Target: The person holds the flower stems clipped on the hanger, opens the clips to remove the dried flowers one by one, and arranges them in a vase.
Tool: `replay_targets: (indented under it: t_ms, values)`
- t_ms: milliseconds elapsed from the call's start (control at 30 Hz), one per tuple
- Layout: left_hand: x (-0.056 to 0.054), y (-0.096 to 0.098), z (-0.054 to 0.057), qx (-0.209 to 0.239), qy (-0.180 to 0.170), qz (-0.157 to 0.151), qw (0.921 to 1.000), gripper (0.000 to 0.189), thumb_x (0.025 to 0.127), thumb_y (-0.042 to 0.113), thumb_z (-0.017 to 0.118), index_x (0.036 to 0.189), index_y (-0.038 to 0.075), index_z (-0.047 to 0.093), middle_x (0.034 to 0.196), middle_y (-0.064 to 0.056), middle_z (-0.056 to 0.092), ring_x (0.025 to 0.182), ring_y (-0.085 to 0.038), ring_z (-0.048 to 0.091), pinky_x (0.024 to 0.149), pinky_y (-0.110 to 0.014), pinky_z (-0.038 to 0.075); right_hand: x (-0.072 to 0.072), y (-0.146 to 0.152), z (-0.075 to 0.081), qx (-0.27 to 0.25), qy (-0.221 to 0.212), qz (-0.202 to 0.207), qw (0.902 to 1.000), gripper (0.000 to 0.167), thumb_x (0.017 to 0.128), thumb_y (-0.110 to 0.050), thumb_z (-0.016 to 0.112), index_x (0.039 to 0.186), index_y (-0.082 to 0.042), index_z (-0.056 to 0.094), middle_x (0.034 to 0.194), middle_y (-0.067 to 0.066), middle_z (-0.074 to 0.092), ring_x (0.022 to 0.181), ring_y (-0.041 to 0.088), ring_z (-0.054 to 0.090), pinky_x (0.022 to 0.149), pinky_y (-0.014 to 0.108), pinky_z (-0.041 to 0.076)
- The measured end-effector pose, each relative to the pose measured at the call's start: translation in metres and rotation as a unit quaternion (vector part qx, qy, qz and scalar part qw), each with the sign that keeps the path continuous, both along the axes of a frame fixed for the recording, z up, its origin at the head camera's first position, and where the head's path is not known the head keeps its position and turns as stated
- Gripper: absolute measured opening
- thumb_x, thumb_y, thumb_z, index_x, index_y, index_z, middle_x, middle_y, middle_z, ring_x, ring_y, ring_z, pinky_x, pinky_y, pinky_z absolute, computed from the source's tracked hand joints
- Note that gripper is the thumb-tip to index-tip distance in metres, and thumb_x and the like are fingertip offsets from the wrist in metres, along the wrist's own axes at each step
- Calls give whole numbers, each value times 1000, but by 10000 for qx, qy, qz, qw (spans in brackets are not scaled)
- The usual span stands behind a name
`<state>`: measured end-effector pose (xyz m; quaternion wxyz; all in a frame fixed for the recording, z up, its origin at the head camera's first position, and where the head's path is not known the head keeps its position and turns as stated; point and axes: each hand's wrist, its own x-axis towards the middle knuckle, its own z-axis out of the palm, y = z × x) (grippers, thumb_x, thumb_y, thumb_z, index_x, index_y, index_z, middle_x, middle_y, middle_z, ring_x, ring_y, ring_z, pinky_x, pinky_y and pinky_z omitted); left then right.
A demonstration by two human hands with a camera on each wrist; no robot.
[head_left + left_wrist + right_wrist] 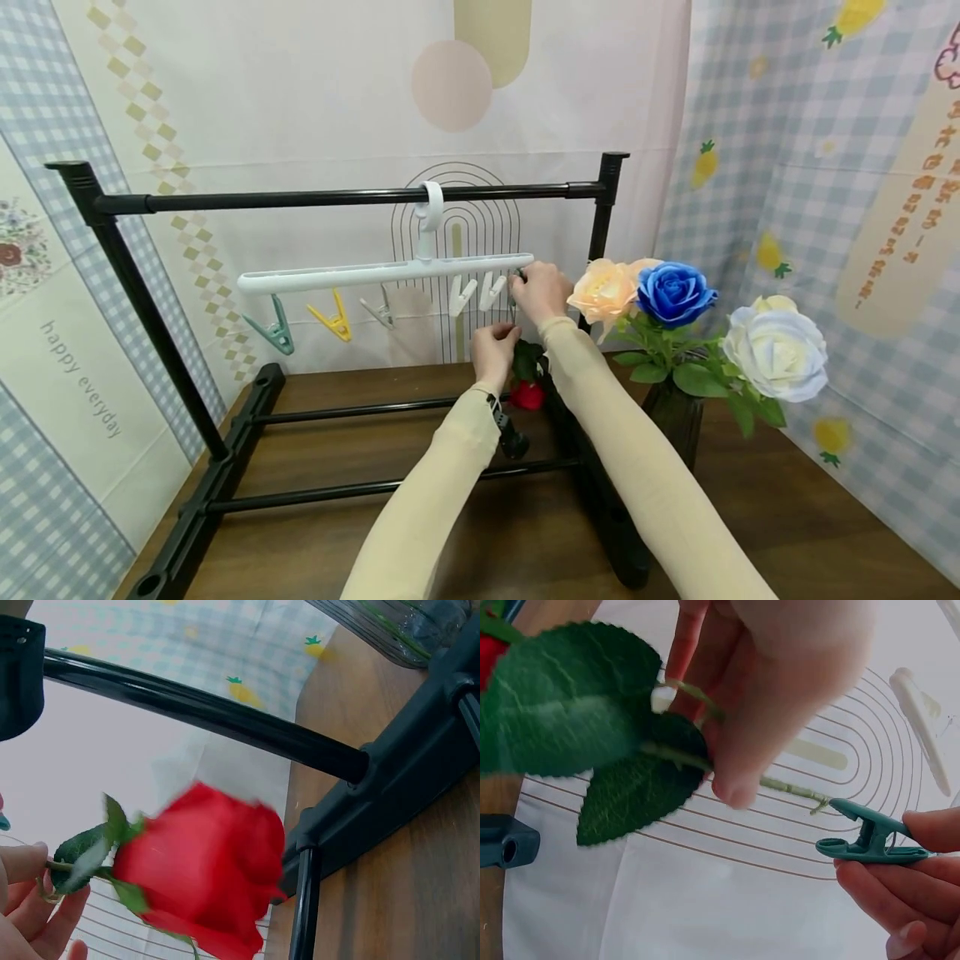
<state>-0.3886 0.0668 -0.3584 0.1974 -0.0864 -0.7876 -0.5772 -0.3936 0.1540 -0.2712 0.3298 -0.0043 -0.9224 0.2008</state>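
Observation:
My left hand pinches the stem of a red rose between thumb and fingers. The bloom hangs downward, below green leaves. My right hand, at the right end of a white hanger, squeezes the handles of a dark green clothespin. Its jaws stand apart, facing the stem's cut end. That tip lies at the upper jaw; whether they touch I cannot tell. In the head view the clothespin is mostly hidden by my right hand.
The hanger hooks over the rack's black top bar. Along it hang a teal clip, a yellow clip, a grey clip and white clips. At right, a dark vase holds peach, blue and white roses.

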Motion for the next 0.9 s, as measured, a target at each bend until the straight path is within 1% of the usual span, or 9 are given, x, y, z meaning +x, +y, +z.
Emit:
replay_targets:
  t_ms: [100,233,333,400,533,633,700,767,900]
  values:
    - [1,-3,-1,10,-65,34,10000,21,90,17,69,103,2,76,99,-14,75,92,-27,71,79,-36,57,0,0,0,-24,67,-2,10000,49,95,-29,59,51,-14,43,48,-1,44,44,15,42,44,25,25]
    - [2,-7,-2,73,-157,-75,9998,22,91,18,68,105,2,75,102,-14,75,94,-27,71,80,-37,57,0,-1,-1,-25,147,-6,9999,49,94,-33,61,54,-14,40,48,-1,39,44,14,37,44,25,22]
    - [3,-11,-3,177,-207,-155,9995,23,91,18,68,105,1,75,102,-15,75,95,-28,70,81,-37,57,-1,-1,-3,-88,244,0,9997,44,92,-34,64,59,-13,44,51,0,41,46,15,38,46,26,23]
    - [4,-14,-4,176,-232,-134,9995,22,91,18,68,104,2,75,103,-15,75,95,-28,70,81,-37,57,-2,-1,-4,-243,337,75,9991,39,91,-33,65,63,-10,50,54,1,45,48,15,40,48,27,24]
    - [6,-20,-9,196,-339,-59,9992,22,91,19,68,104,3,75,102,-14,75,95,-27,70,82,-37,56,-4,1,-10,-713,482,269,9959,27,91,-30,65,79,-7,60,58,7,54,50,17,43,49,26,25]
    - [7,-24,-14,264,-352,-39,9990,23,90,19,68,104,2,75,101,-14,75,94,-27,70,82,-37,56,-4,1,-14,-1035,507,371,9926,25,92,-30,65,93,-6,64,73,11,66,57,20,52,52,27,32]
    - [9,-27,-17,316,-346,-35,9989,24,89,19,69,103,1,75,101,-15,75,94,-27,70,81,-37,57,-4,1,-17,-1163,481,429,9911,28,92,-31,65,103,-4,65,89,14,72,66,25,61,57,30,40]
    - [10,-29,-20,360,-360,-59,9987,24,89,21,70,102,1,76,101,-14,75,94,-26,70,80,-36,57,-3,1,-20,-1212,433,469,9906,33,92,-31,64,110,-3,64,104,14,73,77,28,67,64,35,47]
    - [13,-36,-21,569,-492,-186,9970,25,89,22,71,103,2,75,102,-14,75,95,-26,70,82,-36,56,-1,-2,-24,-1279,117,648,9896,43,93,-36,63,123,-5,60,115,14,70,87,29,68,68,41,53]
